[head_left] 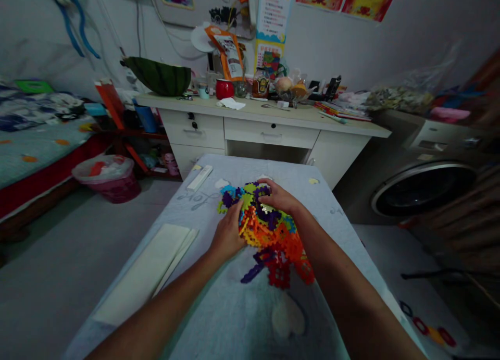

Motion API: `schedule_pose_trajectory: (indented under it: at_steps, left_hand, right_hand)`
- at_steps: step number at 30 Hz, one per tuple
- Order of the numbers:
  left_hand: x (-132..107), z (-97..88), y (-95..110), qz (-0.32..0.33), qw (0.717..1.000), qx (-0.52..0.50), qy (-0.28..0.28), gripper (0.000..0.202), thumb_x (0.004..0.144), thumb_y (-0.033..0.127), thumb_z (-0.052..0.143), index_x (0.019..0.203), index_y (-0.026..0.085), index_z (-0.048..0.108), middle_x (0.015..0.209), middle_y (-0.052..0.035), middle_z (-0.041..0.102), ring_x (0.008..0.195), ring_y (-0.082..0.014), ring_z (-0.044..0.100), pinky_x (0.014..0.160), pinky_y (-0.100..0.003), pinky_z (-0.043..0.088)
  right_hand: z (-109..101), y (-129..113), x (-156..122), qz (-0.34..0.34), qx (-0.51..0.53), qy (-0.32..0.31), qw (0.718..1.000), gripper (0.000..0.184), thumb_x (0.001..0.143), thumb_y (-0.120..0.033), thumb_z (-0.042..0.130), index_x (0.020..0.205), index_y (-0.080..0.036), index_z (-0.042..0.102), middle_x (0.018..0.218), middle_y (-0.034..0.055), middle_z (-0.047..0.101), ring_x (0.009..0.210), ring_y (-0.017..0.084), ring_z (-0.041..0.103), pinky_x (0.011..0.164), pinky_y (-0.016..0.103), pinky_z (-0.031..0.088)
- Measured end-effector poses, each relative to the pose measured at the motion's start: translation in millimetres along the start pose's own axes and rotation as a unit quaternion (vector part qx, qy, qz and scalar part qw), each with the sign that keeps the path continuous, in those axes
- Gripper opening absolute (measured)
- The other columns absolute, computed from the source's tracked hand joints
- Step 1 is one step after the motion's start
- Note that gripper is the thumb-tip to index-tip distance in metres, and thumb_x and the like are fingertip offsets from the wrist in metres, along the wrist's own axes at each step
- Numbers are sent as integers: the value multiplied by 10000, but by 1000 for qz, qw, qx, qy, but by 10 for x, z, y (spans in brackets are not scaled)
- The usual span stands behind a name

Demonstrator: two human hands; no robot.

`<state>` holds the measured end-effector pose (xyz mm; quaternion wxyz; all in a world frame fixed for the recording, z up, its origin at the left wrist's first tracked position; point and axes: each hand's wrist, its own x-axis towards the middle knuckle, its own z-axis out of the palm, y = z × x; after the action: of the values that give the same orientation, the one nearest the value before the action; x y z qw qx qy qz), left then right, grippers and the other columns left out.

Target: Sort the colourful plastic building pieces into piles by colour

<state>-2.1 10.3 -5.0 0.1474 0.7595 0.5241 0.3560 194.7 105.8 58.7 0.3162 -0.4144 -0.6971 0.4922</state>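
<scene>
Pile of toothed plastic pieces (260, 235) sits mid-table, right of the centre line, well inside all edges of the cloth-covered table (234, 329). Cloth shows on the far side of the pile, on the near side, and in a strip between the right forearm and the right edge. Table's far edge is close to the desk (250, 108); can't tell if they touch.

Left hand (227, 231) is against the pile's left side, thumb up along it, other fingertips hidden. Right hand (279, 197) curls over the far right part, thumb and forefinger apart around purple pieces. Can't tell whether either hand actually grips anything.

Near side of the pile: red pieces and a loose-looking purple one (253, 272) stick out between the forearms. Left side is tighter: folded pale sheet (152, 271) along the left edge, just beside the left forearm; slim white object (200, 178) near the far left corner. Washing machine (410, 157) stands off the right side.

Containers: pink lined bin (117, 185) on the floor left, red and whitish stuff inside. On the desk, a glass bowl (295, 97) holds round items, near a labelled jar (261, 85). Jar contents unclear.
</scene>
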Motion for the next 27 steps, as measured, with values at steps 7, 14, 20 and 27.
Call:
schedule_pose_trajectory:
  at_steps: [7, 14, 20, 27]
  left_hand:
    - [336, -175, -124, -10, 1000, 13, -2, 608, 719, 180, 557, 1320, 192, 462, 1339, -111, 520, 1246, -273, 504, 1042, -438, 426]
    - [534, -495, -303, -8, 997, 49, -57, 592, 659, 213, 558, 1250, 248, 560, 1418, -71, 408, 1314, -300, 401, 1114, -480, 313]
    - [881, -443, -463, -144, 986, 63, -58, 562, 812, 521, 466, 1286, 230, 544, 1441, -113, 389, 1385, -305, 326, 1121, -450, 292]
    - [1121, -289, -494, -168, 962, 83, -200, 718, 723, 732, 475, 1227, 231, 579, 1304, -136, 571, 1250, -360, 475, 1005, -486, 385]
  right_hand:
    - [120, -410, -345, -129, -155, -22, 979, 480, 810, -233, 582, 1278, -212, 482, 1157, 61, 608, 1054, 193, 581, 963, 380, 447]
    - [-101, 10, -1353, 6, -367, 103, 924, 808, 783, -548, 626, 1455, -198, 346, 1480, 174, 379, 1374, 338, 336, 1117, 533, 270]
    - [49, 571, -1984, 150, -409, 60, 898, 1363, 487, -733, 749, 1542, -159, 104, 1568, 241, 155, 1442, 441, 106, 1119, 616, 182]
    - [116, 568, -1598, 73, -373, 74, 922, 1181, 572, -582, 796, 1516, -165, 220, 1498, 228, 328, 1383, 390, 301, 1126, 549, 225]
